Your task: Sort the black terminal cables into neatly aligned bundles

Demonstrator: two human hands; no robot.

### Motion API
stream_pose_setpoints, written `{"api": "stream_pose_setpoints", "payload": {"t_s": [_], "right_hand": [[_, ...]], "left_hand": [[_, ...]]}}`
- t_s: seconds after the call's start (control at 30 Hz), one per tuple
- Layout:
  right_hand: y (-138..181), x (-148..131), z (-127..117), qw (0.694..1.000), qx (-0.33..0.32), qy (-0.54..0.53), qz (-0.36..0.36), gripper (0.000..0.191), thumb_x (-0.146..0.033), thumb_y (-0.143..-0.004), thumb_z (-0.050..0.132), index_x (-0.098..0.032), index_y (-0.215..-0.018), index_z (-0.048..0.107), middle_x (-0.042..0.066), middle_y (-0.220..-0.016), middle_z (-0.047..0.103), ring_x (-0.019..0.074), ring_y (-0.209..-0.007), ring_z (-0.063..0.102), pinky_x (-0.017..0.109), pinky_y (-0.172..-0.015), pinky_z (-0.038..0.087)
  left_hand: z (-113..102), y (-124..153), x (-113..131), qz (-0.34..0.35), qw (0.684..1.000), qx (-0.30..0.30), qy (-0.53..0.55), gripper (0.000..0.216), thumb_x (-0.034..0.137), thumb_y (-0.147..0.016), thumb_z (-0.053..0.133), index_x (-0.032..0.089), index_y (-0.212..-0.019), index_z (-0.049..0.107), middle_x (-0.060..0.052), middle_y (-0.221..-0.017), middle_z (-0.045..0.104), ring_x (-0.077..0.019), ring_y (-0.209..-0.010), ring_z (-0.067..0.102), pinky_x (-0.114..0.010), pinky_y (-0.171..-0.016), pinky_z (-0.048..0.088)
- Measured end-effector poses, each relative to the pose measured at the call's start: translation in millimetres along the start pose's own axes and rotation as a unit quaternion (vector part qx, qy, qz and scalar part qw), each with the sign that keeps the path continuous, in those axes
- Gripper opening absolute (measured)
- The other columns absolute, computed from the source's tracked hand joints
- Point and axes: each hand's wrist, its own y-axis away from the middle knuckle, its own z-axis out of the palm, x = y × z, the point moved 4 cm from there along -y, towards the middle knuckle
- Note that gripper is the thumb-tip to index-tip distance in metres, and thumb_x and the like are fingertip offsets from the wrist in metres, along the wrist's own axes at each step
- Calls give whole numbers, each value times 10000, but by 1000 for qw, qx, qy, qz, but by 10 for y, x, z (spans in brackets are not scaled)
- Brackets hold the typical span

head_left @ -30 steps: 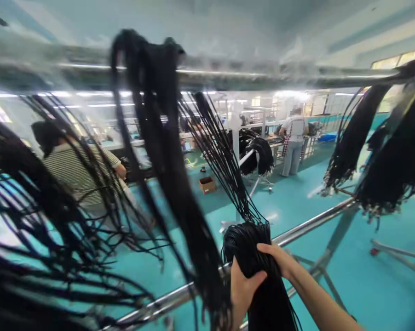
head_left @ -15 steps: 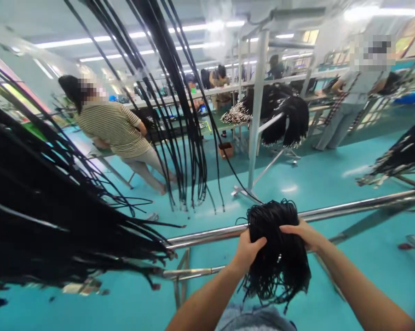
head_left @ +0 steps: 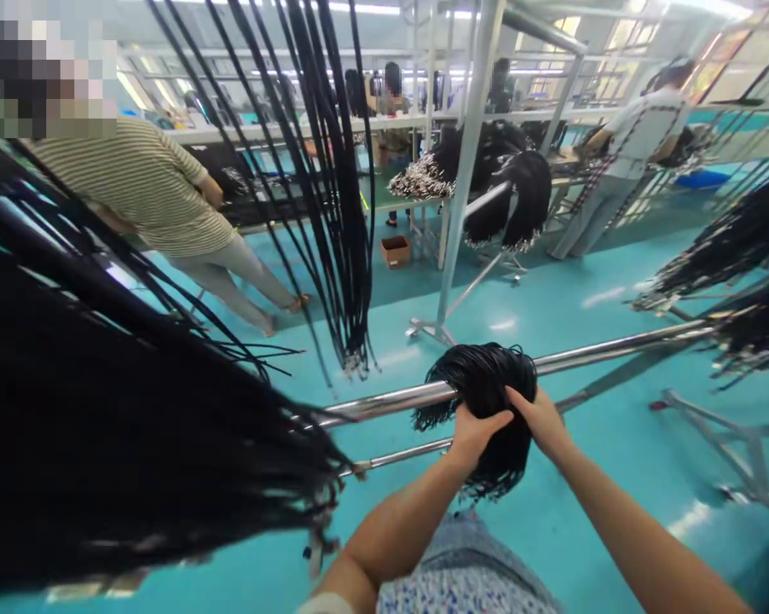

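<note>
A thick bundle of black cables (head_left: 487, 375) hangs draped over a shiny metal rail (head_left: 410, 397), its loose ends dangling on both sides. My left hand (head_left: 477, 433) grips the bundle's near left side, thumb laid across the front. On the near right side my right hand (head_left: 541, 418) clasps the same bundle, its thumb pointing in toward the left thumb. The fingers behind the strands are hidden. Left of my hands, a large mass of black cables (head_left: 167, 426) with connector ends hangs close to the rail.
Long black cables (head_left: 333, 213) dangle ahead. Behind them stands a white metal rack post (head_left: 465, 170) bearing more cable bundles (head_left: 518, 200). A person in a striped shirt (head_left: 147, 188) is at the left, another person (head_left: 633, 145) at the right. A cardboard box (head_left: 396, 251) sits on the floor.
The bundle and both hands have moved up and forward, and part of the bundle now lies over the far side of the rail. The camera view has shifted.
</note>
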Motion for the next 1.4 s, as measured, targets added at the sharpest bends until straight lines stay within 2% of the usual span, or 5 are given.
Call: {"api": "stream_pose_setpoints", "payload": {"t_s": [0.53, 0.97, 1.13, 1.23, 1.4], "right_hand": [[-724, 176, -1039, 976, -204, -34, 71, 438, -474, -539, 755, -143, -812, 666, 56, -794, 688, 195, -706, 615, 298, -632, 505], [-1355, 755, -2498, 963, -5, 266, 48, 237, -419, -641, 630, -188, -679, 595, 99, -738, 604, 315, -833, 570, 497, -782, 412], [-746, 326, -1982, 912, 214, 329, -121, 300, -428, -757, 490, -182, -920, 548, 170, -1091, 554, 352, -1162, 422, 521, -920, 346], [-395, 411, -1102, 994, -3, 107, -16, 370, -526, -652, 592, -192, -810, 582, 98, -884, 635, 276, -913, 567, 437, -872, 409], [-216, 558, -194, 969, -87, -203, 111, 435, -564, -617, 599, -225, -890, 585, 37, -904, 660, 202, -849, 593, 313, -725, 467]], "left_hand": [[-1123, 256, 1080, -29, 976, 107, -185, 486, 421, -518, 785, 98, -867, 682, -94, -826, 689, -194, -723, 629, -280, -665, 501], [-1220, 407, 918, -19, 967, 98, -235, 472, 307, -482, 808, 114, -892, 677, -85, -898, 688, -223, -821, 624, -354, -812, 476], [-1242, 372, 860, 11, 970, 112, -215, 468, 284, -477, 809, 111, -891, 673, -82, -892, 686, -219, -822, 622, -346, -810, 477], [-1252, 373, 837, 22, 971, 119, -206, 489, 285, -482, 806, 108, -916, 668, -87, -903, 685, -231, -838, 624, -371, -835, 471], [-1212, 386, 820, 25, 973, 136, -186, 515, 280, -456, 816, 117, -924, 674, -80, -902, 690, -240, -860, 629, -374, -862, 466]]}}
